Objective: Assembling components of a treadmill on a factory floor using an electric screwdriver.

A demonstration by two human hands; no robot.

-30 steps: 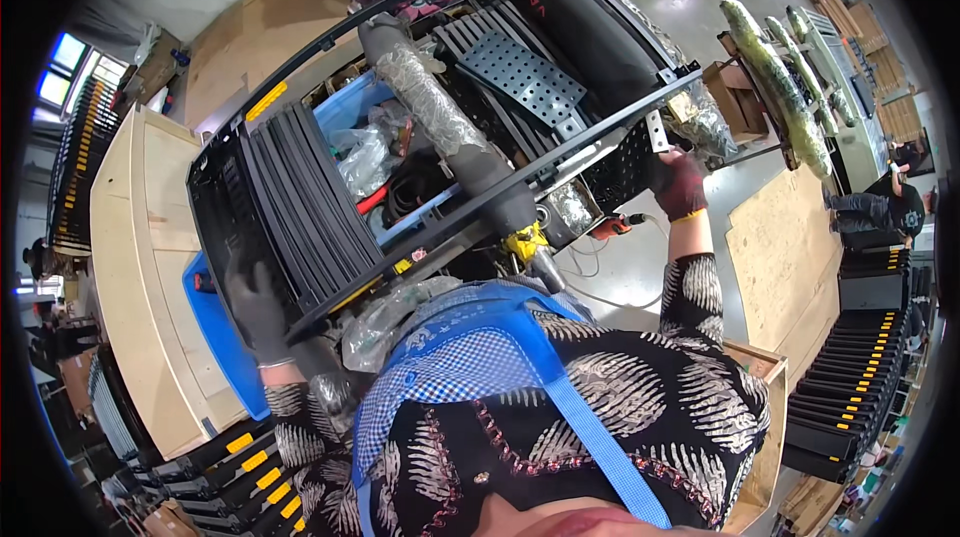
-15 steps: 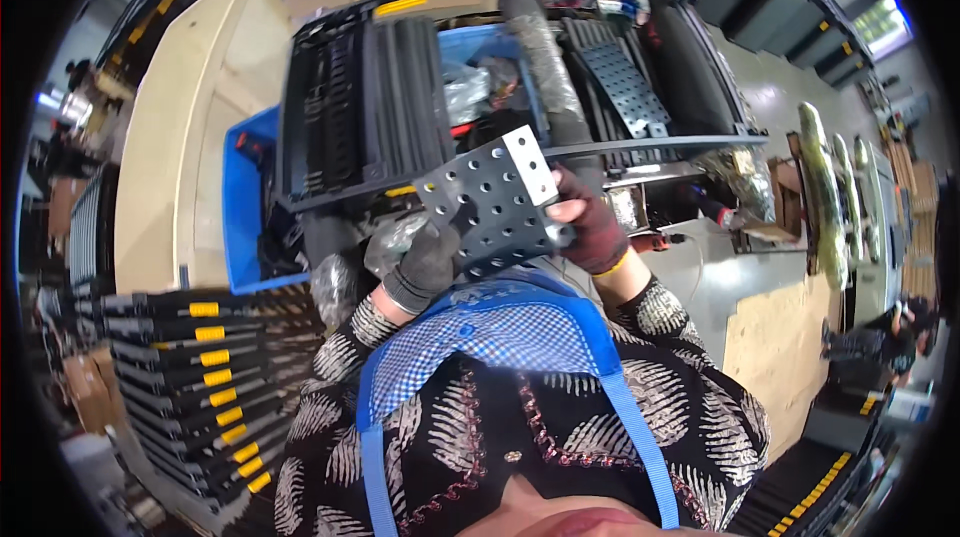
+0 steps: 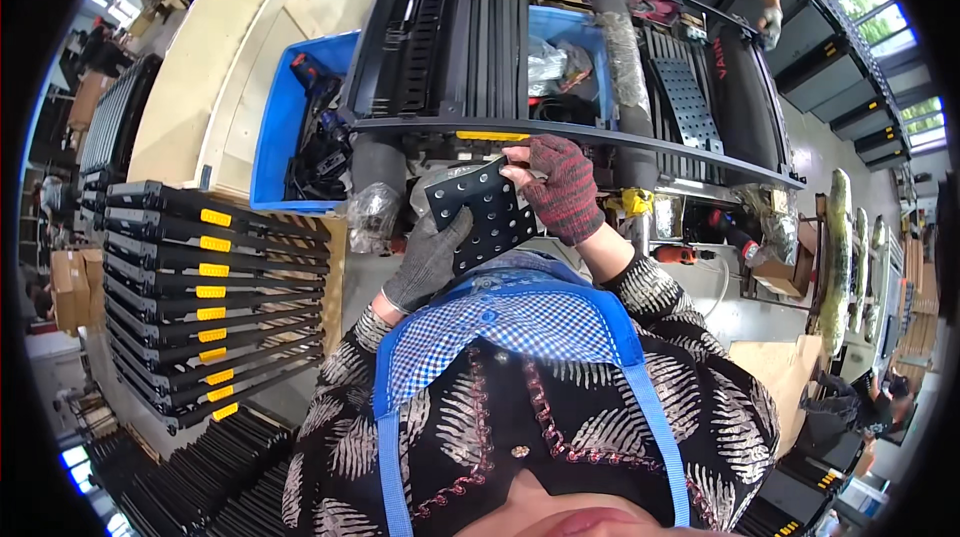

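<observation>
A black perforated metal plate (image 3: 497, 228) with rows of round holes is held up in front of my apron, tilted. My left hand (image 3: 428, 262), in a grey glove, grips its left edge with the thumb over the face. My right hand (image 3: 562, 189), in a dark red striped glove with bare fingertips, pinches the plate's upper edge. Just beyond it runs the near black rail of a long frame (image 3: 560, 137). A similar perforated plate (image 3: 686, 102) lies on dark slats at the frame's right side.
Left of the frame stands a blue bin (image 3: 268, 152) holding a power drill (image 3: 312, 77). Black folded frames with yellow labels (image 3: 215, 272) are stacked at my left. An orange power tool (image 3: 677, 254) lies to the right. Across the frame, a co-worker's gloved hands (image 3: 768, 27) are near its far rail.
My view has shifted, so the frame sits further right and higher. The plate has turned in my hands, and my right hand now holds its upper edge instead of its right side.
</observation>
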